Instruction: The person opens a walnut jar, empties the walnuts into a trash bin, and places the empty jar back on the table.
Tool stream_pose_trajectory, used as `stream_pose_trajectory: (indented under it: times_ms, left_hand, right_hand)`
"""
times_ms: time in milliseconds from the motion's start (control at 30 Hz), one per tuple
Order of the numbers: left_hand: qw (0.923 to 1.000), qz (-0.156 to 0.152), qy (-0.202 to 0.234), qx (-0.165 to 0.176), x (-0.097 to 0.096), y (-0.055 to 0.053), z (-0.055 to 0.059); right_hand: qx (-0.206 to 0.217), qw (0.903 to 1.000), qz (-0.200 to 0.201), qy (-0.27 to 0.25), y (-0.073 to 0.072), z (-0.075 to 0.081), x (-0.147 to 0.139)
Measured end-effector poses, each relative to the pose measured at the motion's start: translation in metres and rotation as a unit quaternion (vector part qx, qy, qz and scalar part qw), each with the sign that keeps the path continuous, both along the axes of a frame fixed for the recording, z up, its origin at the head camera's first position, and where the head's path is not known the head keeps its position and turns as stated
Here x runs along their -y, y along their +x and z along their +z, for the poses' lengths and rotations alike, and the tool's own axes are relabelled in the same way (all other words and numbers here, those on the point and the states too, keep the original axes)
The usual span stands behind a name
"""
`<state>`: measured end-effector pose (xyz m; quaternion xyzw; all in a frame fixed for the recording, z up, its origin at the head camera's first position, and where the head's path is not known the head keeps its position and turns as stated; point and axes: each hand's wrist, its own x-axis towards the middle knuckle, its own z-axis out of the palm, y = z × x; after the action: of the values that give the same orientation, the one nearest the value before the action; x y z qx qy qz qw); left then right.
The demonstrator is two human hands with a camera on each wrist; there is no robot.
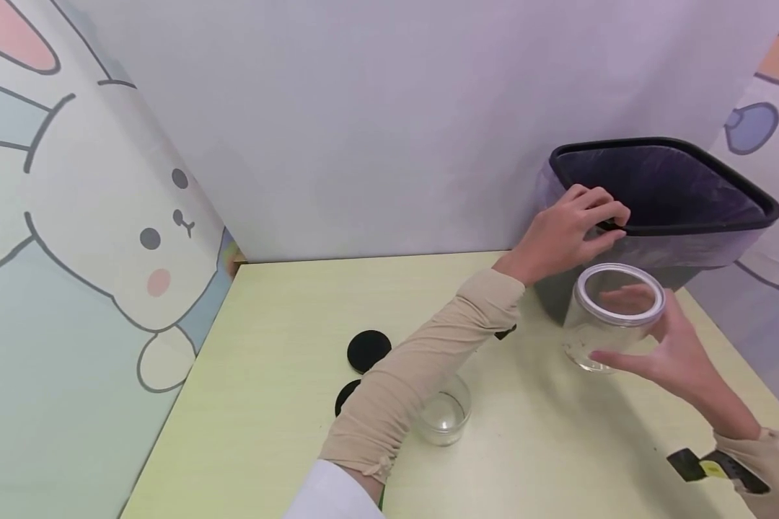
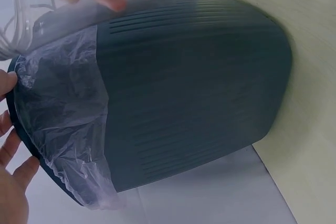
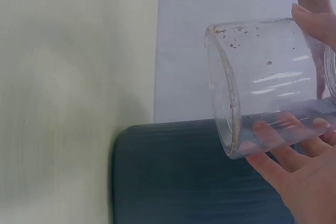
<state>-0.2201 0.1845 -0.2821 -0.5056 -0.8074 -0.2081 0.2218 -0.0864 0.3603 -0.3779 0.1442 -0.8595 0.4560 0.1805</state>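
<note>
My right hand (image 1: 662,346) grips a clear jar (image 1: 613,317) round its side, just in front of the bin and above the table. Brown specks cling inside the base of the jar (image 3: 273,66) in the right wrist view. My left hand (image 1: 574,227) is at the near rim of a dark trash bin (image 1: 694,229), its fingers and thumb bent about the edge. The bin stands upright with a translucent liner (image 2: 68,108) folded over its rim. In the left wrist view, the fingers (image 2: 9,148) touch that rim; what lies inside the bin is too dark to see.
A small clear glass bowl (image 1: 444,414) stands on the pale table (image 1: 285,303) beside my left sleeve. Two black discs, one (image 1: 368,351) in full view and another (image 1: 346,396) partly covered by the sleeve, lie left of it. Walls enclose the back and sides.
</note>
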Motion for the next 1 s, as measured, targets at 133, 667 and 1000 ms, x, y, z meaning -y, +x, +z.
stream_pose_trajectory:
  times_ms: [133, 667, 1000]
  left_hand:
    - [1.0000, 0.002, 0.000, 0.008, 0.002, 0.000, 0.000]
    - [1.0000, -0.004, -0.003, 0.006, -0.001, 0.004, 0.003]
    - [0.9999, -0.011, 0.001, 0.007, -0.003, 0.007, 0.004]
  right_hand:
    - [0.004, 0.9999, 0.011, -0.001, -0.002, -0.004, 0.006]
    - [0.042, 0.9978, 0.046, 0.023, -0.014, -0.027, 0.029]
    - [0.048, 0.9964, 0.070, 0.005, -0.020, -0.030, 0.045]
